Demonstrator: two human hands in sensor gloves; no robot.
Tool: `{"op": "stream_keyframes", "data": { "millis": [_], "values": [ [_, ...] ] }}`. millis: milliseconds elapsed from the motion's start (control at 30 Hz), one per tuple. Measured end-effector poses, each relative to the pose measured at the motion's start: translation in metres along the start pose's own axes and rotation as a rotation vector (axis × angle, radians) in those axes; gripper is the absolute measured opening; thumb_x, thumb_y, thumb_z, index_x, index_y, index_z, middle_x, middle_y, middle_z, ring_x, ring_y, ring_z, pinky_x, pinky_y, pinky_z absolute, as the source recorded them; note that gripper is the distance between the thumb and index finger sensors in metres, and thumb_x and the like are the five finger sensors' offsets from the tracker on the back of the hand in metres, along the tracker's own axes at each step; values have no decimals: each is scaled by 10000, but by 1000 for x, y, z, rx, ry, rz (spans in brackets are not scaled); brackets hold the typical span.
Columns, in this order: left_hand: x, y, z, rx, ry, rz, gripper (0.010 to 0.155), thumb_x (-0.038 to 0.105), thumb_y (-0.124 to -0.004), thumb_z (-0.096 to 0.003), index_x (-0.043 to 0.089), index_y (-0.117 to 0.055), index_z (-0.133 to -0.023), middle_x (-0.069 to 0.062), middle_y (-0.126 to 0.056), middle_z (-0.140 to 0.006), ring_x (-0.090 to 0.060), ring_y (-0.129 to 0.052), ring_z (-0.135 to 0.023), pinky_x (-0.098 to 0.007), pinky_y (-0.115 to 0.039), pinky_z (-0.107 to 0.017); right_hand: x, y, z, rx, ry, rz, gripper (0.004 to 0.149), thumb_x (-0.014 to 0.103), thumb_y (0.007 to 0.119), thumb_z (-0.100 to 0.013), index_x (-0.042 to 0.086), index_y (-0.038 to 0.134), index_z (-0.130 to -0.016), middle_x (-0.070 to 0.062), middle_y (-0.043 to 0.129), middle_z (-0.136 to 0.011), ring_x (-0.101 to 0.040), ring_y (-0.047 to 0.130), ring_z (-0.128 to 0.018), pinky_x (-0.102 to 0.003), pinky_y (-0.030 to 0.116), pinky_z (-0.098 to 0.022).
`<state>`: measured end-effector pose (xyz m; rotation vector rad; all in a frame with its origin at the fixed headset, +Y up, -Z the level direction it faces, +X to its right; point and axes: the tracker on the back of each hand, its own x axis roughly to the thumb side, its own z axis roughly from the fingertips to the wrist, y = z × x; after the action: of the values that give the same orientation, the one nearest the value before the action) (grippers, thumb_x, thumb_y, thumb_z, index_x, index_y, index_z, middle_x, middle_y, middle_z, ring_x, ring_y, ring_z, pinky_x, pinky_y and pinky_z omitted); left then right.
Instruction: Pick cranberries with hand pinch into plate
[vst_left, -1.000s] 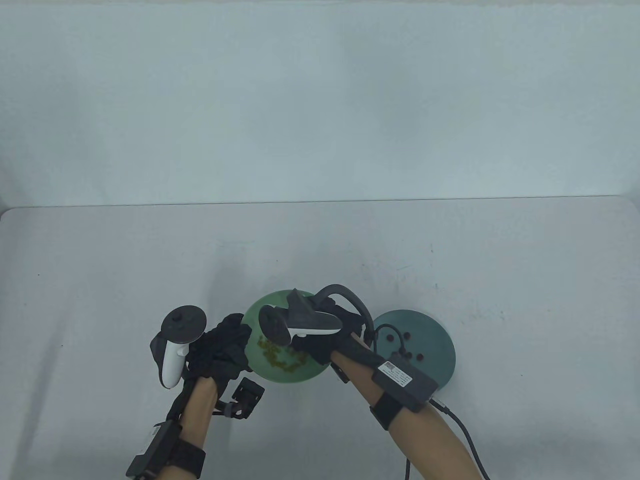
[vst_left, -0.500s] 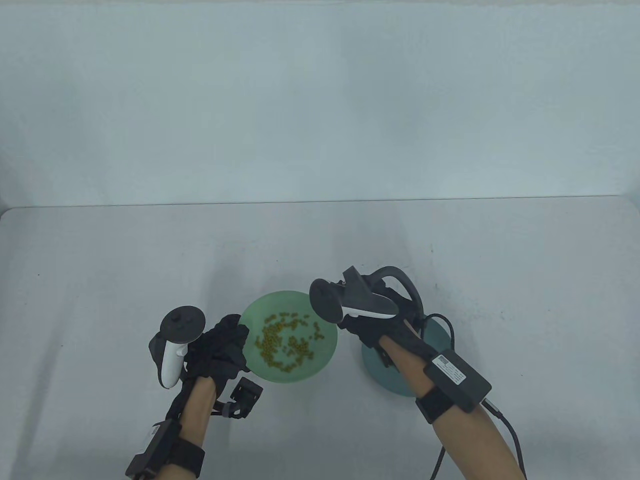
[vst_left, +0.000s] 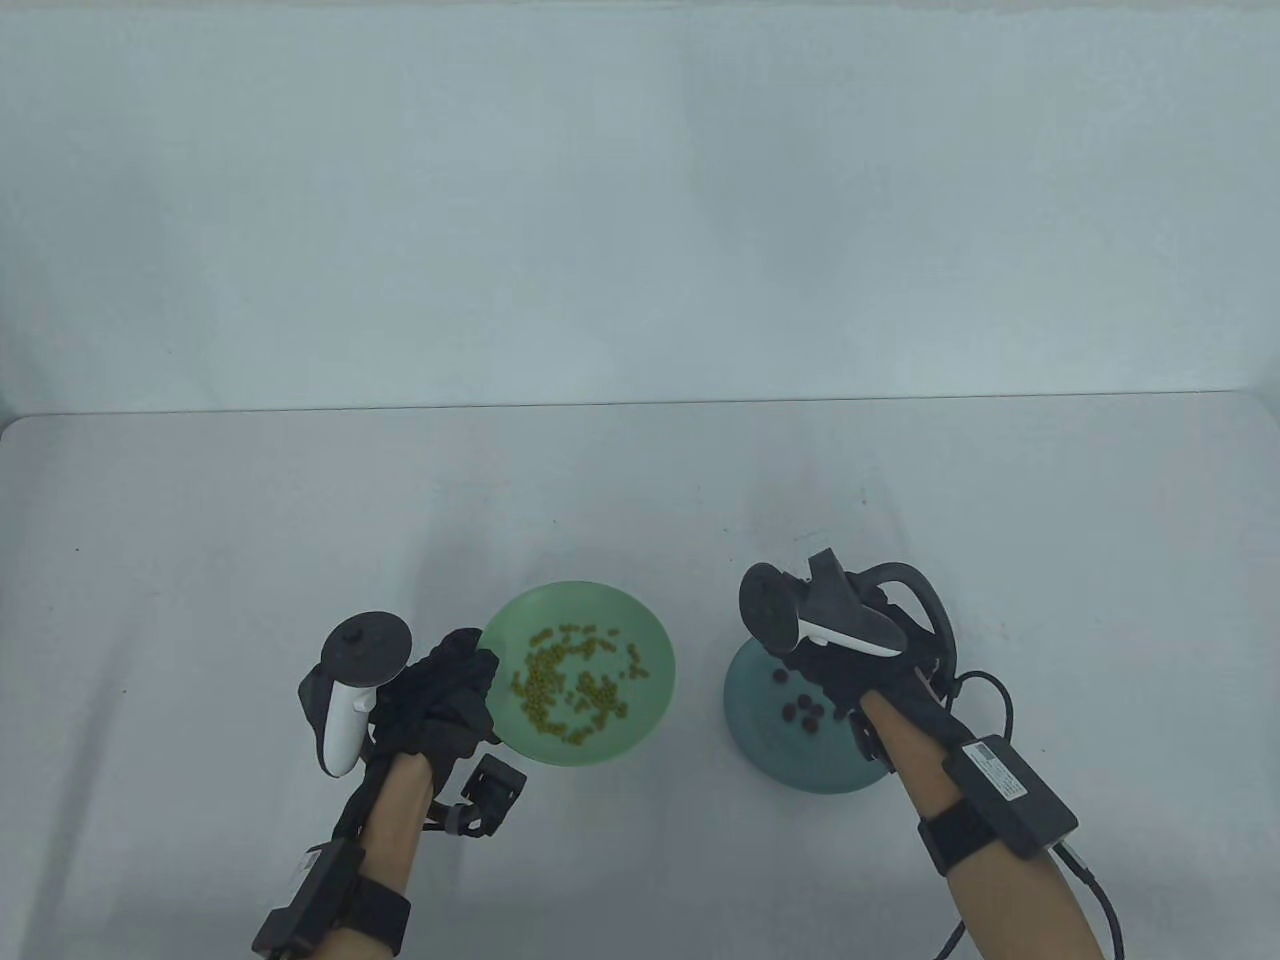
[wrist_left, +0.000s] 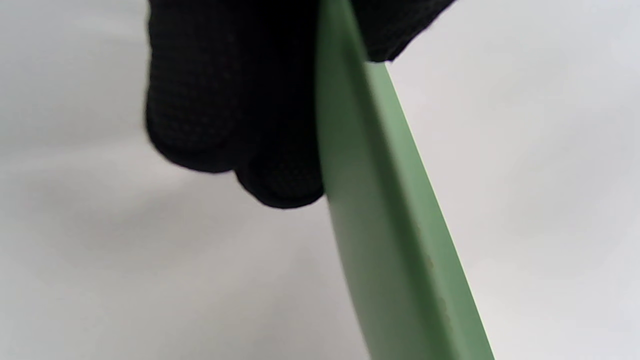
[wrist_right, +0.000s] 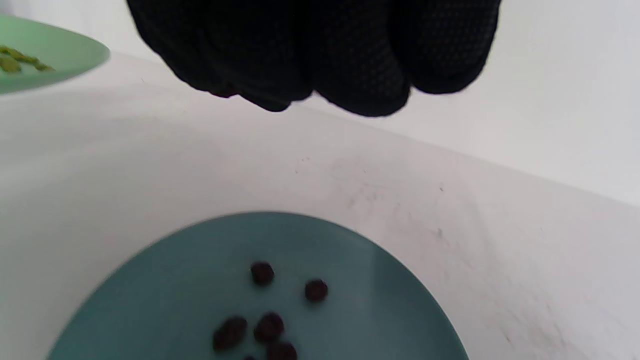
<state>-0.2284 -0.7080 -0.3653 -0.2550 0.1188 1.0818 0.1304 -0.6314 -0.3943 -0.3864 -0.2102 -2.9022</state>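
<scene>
Left hand (vst_left: 440, 700) grips the green plate's (vst_left: 640, 625) near rim; right hand (vst_left: 860, 680), fingers bunched, hovers over the teal plate (vst_left: 760, 740).

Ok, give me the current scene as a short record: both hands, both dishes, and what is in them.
left hand: grips the near-left rim of the green plate
green plate: on the table, holds small yellow-green pieces
right hand: above the teal plate, fingers bunched; contents of the grip not visible
teal plate: holds a few dark cranberries
table: white
</scene>
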Motion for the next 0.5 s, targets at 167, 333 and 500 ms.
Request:
{"op": "stream_keyframes", "data": {
  "millis": [167, 333, 500],
  "values": [
    [0, 0, 0, 1, 2, -7, 515, 211, -662, -586, -37, -578, -1030, -191, -865, -800, -233, -1094, -453, -300, -962, -337, -10, 31, -4, 55, 45, 22, 463, 476, 770, -517, 197, 848, -878, 138, 931, -479, -82, 969, -442, -408, 854, -522],
    [0, -1, 0, 0, 4, -7, 514, 211, -662, -587, -34, -576, -1031, -190, -865, -800, -233, -1094, -452, -300, -962, -337, -17, 56, -12, 113, 84, 33, 459, 474, 770, -517, 200, 848, -878, 136, 930, -479, -83, 968, -443, -410, 852, -522],
    [0, -2, 0, -3, 4, -10, 515, 211, -662, -587, -38, -578, -1030, -192, -864, -800, -233, -1094, -453, -301, -962, -337, -21, 73, -19, 154, 115, 37, 456, 472, 769, -518, 202, 849, -877, 135, 930, -480, -84, 967, -444, -410, 851, -523]
  ]
}}
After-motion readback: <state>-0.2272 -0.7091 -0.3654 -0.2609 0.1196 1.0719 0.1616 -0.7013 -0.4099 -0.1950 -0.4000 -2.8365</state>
